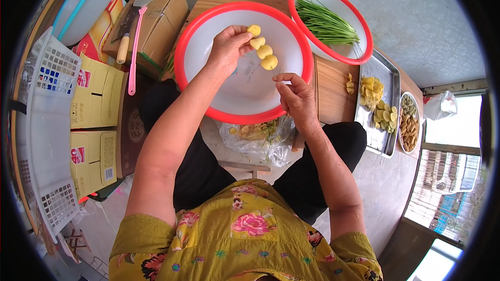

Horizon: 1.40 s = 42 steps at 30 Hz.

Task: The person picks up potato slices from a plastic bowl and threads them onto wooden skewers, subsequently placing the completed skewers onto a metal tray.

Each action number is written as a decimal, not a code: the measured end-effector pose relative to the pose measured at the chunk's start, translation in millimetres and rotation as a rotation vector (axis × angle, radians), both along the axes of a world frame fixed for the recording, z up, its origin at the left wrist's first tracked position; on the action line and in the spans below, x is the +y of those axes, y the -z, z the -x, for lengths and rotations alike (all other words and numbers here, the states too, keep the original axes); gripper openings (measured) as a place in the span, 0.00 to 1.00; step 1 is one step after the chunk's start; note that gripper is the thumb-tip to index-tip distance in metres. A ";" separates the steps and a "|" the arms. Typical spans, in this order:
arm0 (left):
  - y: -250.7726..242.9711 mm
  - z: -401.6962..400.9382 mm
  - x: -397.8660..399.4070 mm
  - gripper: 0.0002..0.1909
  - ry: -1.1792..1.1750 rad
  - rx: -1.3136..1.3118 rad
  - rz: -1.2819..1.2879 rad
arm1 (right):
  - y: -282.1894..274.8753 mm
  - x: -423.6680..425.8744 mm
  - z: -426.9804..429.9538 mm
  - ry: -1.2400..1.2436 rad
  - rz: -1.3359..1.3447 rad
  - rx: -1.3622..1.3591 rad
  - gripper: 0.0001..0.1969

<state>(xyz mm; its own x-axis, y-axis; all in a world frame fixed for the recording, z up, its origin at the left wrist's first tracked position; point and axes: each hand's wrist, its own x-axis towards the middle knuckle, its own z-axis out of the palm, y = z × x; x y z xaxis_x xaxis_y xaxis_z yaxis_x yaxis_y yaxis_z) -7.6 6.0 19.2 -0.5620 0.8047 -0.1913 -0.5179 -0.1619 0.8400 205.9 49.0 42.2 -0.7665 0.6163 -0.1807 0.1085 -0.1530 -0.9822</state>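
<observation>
My left hand (pixel 229 47) pinches the far end of a thin skewer (pixel 273 72) between thumb and fingers, at the yellow slices. Several round yellow slices (pixel 264 52), perhaps potato, are threaded along it. The skewer's near end sits between the thumb and forefinger of my right hand (pixel 296 95). Both hands are above a large white basin (pixel 244 6) with a red rim, and the skewer slants across it. Right of the basin, a short skewer of yellow pieces (pixel 350 84) lies on the wooden table (pixel 332 82).
A red-rimmed bowl (pixel 370 41) of green chives (pixel 328 23) stands at the back right. Filled skewers (pixel 384 115) lie on a metal tray (pixel 381 144), beside an oval dish of brown pieces (pixel 409 130). A cleaver (pixel 125 27) rests on a cardboard box (pixel 166 19). A plastic bag (pixel 279 156) of scraps lies below.
</observation>
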 end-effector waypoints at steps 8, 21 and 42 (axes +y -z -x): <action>-0.5 -2.4 1.1 0.07 -0.014 0.048 0.006 | 1.9 0.0 0.4 0.011 0.010 0.016 0.05; -5.3 -10.5 0.5 0.09 0.077 0.116 0.028 | 8.0 0.8 2.2 0.038 -0.121 -0.009 0.06; 7.8 -4.0 -4.4 0.10 0.203 -0.116 0.064 | 18.3 0.1 16.8 0.100 -0.182 -0.033 0.06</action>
